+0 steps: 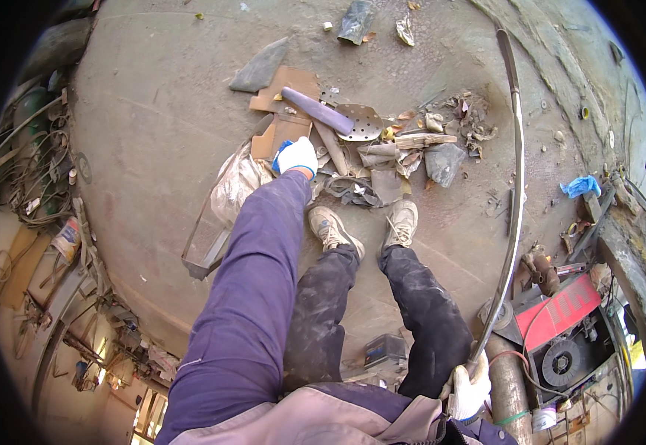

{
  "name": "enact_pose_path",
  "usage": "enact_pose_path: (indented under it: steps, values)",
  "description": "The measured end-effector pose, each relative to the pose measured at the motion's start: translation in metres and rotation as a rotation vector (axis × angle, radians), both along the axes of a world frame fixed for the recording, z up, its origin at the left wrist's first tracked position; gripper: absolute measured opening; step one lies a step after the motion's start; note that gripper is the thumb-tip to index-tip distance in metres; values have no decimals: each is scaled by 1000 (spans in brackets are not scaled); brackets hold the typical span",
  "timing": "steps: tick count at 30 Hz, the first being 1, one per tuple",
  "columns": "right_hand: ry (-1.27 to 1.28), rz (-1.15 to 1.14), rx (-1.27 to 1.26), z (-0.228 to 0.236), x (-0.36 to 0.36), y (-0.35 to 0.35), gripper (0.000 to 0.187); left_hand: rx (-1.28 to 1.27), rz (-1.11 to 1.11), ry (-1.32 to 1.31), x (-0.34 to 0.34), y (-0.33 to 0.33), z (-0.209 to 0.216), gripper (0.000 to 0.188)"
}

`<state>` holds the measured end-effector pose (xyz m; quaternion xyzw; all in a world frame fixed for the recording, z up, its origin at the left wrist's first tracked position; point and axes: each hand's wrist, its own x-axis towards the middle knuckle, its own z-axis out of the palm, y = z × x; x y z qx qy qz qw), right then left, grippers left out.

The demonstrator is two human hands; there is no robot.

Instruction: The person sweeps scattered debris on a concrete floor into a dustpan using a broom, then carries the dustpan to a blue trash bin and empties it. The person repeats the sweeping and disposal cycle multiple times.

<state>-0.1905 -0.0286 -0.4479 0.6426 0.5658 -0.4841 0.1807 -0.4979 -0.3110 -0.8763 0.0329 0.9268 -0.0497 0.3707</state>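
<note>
i have one long pole (519, 163) on the right side, long axis running from the right hand (470, 387) up and away, darker flattened end farthest out. shaft silvery, looks bowed; lens may add to that. right fingers wrapped round its near end. left hand (297, 156), white-gloved too, is at the brown cardboard (291, 127), fingers curled; can't tell if they grip anything. floor (159, 133) ahead: one purple strip (315, 110), one perforated plate (361, 121).
</note>
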Motion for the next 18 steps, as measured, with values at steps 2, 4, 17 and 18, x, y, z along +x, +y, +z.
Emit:
enact_pose_path:
  steps: [2,4,17,18]
  values:
    - [13,-9,-26,6,-3,2,58,66,-33,122,-1,-6,19,15]
    - [19,-26,-68,16,-6,4,58,93,-53,158,-1,-10,49,14]
    - [7,110,-91,59,-17,1,56,-139,-412,-261,13,-38,194,28]
    - [-15,106,-94,58,-17,1,56,-133,-417,-238,17,-43,185,29]
